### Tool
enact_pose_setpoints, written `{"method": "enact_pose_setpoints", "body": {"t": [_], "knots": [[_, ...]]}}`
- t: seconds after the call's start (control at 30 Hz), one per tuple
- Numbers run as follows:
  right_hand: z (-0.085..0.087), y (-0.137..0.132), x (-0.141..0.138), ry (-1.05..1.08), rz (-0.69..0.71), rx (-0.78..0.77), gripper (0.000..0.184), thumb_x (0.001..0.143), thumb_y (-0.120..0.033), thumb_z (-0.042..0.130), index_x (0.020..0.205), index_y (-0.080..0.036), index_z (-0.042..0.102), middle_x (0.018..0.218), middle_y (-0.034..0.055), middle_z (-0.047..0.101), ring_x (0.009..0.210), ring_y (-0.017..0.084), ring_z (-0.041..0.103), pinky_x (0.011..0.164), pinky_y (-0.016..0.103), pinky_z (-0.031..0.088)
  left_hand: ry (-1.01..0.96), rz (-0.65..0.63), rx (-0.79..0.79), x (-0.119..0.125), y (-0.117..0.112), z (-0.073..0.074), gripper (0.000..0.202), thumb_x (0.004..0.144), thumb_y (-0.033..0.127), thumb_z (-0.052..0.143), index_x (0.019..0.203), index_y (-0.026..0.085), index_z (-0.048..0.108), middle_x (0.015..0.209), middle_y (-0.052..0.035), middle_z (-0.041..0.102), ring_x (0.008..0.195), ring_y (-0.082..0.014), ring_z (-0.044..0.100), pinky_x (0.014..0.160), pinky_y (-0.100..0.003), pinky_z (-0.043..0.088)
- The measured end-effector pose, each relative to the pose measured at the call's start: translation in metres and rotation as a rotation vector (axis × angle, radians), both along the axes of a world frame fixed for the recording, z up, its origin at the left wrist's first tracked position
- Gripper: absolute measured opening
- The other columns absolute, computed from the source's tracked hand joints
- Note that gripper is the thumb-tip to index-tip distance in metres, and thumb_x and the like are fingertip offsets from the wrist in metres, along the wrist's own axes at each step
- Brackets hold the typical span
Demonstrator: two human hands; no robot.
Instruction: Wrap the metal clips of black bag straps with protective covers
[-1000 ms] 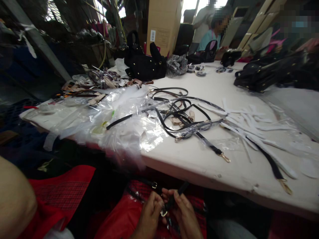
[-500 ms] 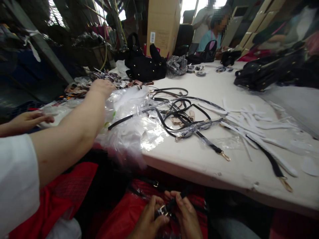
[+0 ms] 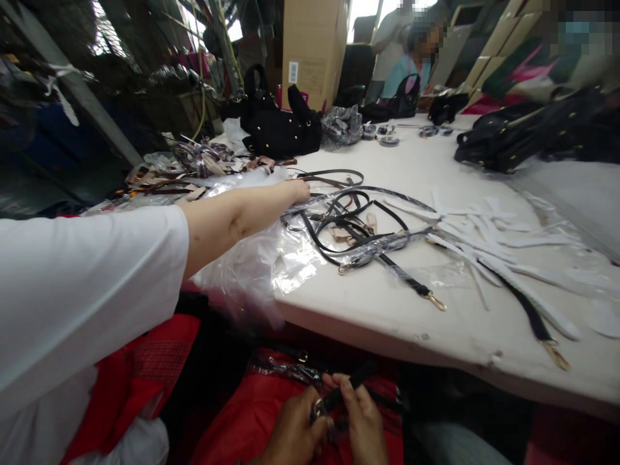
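Low in the view, below the table edge, my left hand point(image 3: 293, 433) and my right hand point(image 3: 362, 423) are closed together on a black strap point(image 3: 347, 385) with a small metal buckle point(image 3: 318, 407) between my fingers. They rest over red cloth point(image 3: 252, 413) on my lap. A tangle of black straps point(image 3: 349, 223) with gold clasps lies on the white table point(image 3: 387, 316) ahead of my hands.
A co-worker's arm in a white sleeve point(image 3: 77, 303) reaches from the left across clear plastic bags point(image 3: 252, 252), the hand point(image 3: 295, 190) touching the straps. White strips point(image 3: 489, 245) lie to the right. Black handbags point(image 3: 278, 129) and a cardboard box point(image 3: 312, 45) stand at the back.
The co-worker's arm has swung right from the far-left plastic to the strap pile, and the sleeve now fills the left foreground. My hands have stayed on the strap and buckle.
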State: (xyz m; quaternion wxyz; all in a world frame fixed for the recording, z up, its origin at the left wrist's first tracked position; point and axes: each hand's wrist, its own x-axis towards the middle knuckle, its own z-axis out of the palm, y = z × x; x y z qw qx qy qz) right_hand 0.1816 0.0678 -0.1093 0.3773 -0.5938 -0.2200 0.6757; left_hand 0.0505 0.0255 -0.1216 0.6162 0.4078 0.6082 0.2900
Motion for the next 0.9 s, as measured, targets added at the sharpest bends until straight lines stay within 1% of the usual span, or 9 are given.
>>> {"method": "enact_pose_setpoints", "body": {"t": [0.1, 0.23, 0.4, 0.57, 0.67, 0.73, 0.77, 0.83, 0.9], "knots": [[-0.008, -0.001, 0.006, 0.032, -0.021, -0.040, 0.067, 0.061, -0.071, 0.077, 0.099, -0.016, 0.071, 0.104, 0.0124, 0.078, 0.106, 0.032, 0.069, 0.091, 0.038, 0.053, -0.106, -0.053, 0.076, -0.004, 0.000, 0.009, 0.018, 0.086, 0.024, 0.055, 0.102, 0.015, 0.059, 0.073, -0.0014, 0.063, 0.060, -0.0145, 0.057, 0.054, -0.023, 0.040], [-0.014, -0.007, 0.006, 0.016, 0.016, -0.022, 0.065, 0.064, -0.070, 0.075, 0.097, -0.015, 0.070, 0.102, 0.0125, 0.078, 0.100, 0.030, 0.070, 0.084, 0.033, 0.055, -0.320, -0.042, 0.086, -0.005, -0.001, 0.017, 0.041, 0.090, 0.047, 0.057, 0.115, 0.013, 0.055, 0.080, -0.0051, 0.065, 0.065, -0.0154, 0.059, 0.064, -0.026, 0.045], [0.001, -0.004, 0.006, 0.093, 0.100, 0.030, 0.057, 0.071, -0.069, 0.071, 0.094, -0.017, 0.070, 0.107, 0.0123, 0.076, 0.077, 0.025, 0.072, 0.052, 0.026, 0.051, -0.406, 0.086, 0.035, 0.000, -0.001, 0.013, 0.055, 0.079, 0.059, 0.069, 0.107, 0.013, 0.057, 0.081, -0.0068, 0.067, 0.067, -0.0156, 0.061, 0.067, -0.027, 0.047], [0.014, 0.007, 0.008, -0.027, 0.189, 0.191, 0.048, 0.078, -0.062, 0.068, 0.090, -0.016, 0.073, 0.091, 0.0077, 0.076, 0.082, 0.021, 0.069, 0.069, 0.024, 0.054, -0.509, 0.081, -0.080, 0.007, 0.007, 0.020, 0.054, 0.079, 0.058, 0.070, 0.105, 0.012, 0.058, 0.078, -0.0082, 0.070, 0.059, -0.0131, 0.062, 0.055, -0.021, 0.040], [0.016, 0.008, 0.005, 0.085, 0.247, 0.186, 0.044, 0.083, -0.059, 0.066, 0.095, -0.017, 0.071, 0.095, 0.0079, 0.076, 0.079, 0.020, 0.069, 0.061, 0.023, 0.052, -0.576, 0.111, -0.116, 0.009, 0.014, 0.026, 0.050, 0.079, 0.055, 0.073, 0.098, 0.010, 0.061, 0.067, -0.0067, 0.067, 0.055, -0.0132, 0.062, 0.053, -0.020, 0.039], [0.016, 0.007, 0.008, 0.124, 0.257, 0.171, 0.046, 0.084, -0.060, 0.063, 0.104, -0.019, 0.068, 0.105, 0.0095, 0.075, 0.074, 0.020, 0.070, 0.055, 0.024, 0.051, -0.662, 0.182, -0.165, 0.008, 0.016, 0.031, 0.046, 0.079, 0.051, 0.075, 0.095, 0.010, 0.064, 0.070, -0.0079, 0.068, 0.058, -0.0137, 0.063, 0.058, -0.021, 0.044], [0.016, 0.006, 0.011, 0.084, 0.245, 0.185, 0.047, 0.084, -0.060, 0.062, 0.108, -0.020, 0.067, 0.109, 0.0101, 0.074, 0.078, 0.021, 0.071, 0.058, 0.026, 0.053, -0.712, 0.232, -0.193, 0.007, 0.017, 0.034, 0.043, 0.079, 0.049, 0.076, 0.094, 0.010, 0.065, 0.075, -0.0091, 0.069, 0.062, -0.0142, 0.064, 0.062, -0.023, 0.046], [0.014, 0.001, 0.020, -0.098, 0.254, 0.258, 0.044, 0.087, -0.058, 0.059, 0.111, -0.022, 0.067, 0.110, 0.0094, 0.074, 0.089, 0.024, 0.071, 0.072, 0.030, 0.057, -0.793, 0.344, -0.232, 0.005, 0.019, 0.038, 0.038, 0.078, 0.044, 0.079, 0.092, 0.010, 0.068, 0.086, -0.0105, 0.069, 0.072, -0.0158, 0.066, 0.071, -0.026, 0.050], [0.010, -0.005, 0.028, -0.289, 0.337, 0.379, 0.033, 0.090, -0.050, 0.057, 0.104, -0.024, 0.071, 0.107, 0.0079, 0.074, 0.100, 0.025, 0.069, 0.087, 0.032, 0.055, -0.838, 0.435, -0.232, 0.005, 0.019, 0.041, 0.031, 0.075, 0.038, 0.082, 0.088, 0.012, 0.071, 0.092, -0.0094, 0.069, 0.083, -0.0177, 0.065, 0.080, -0.029, 0.050]]}}
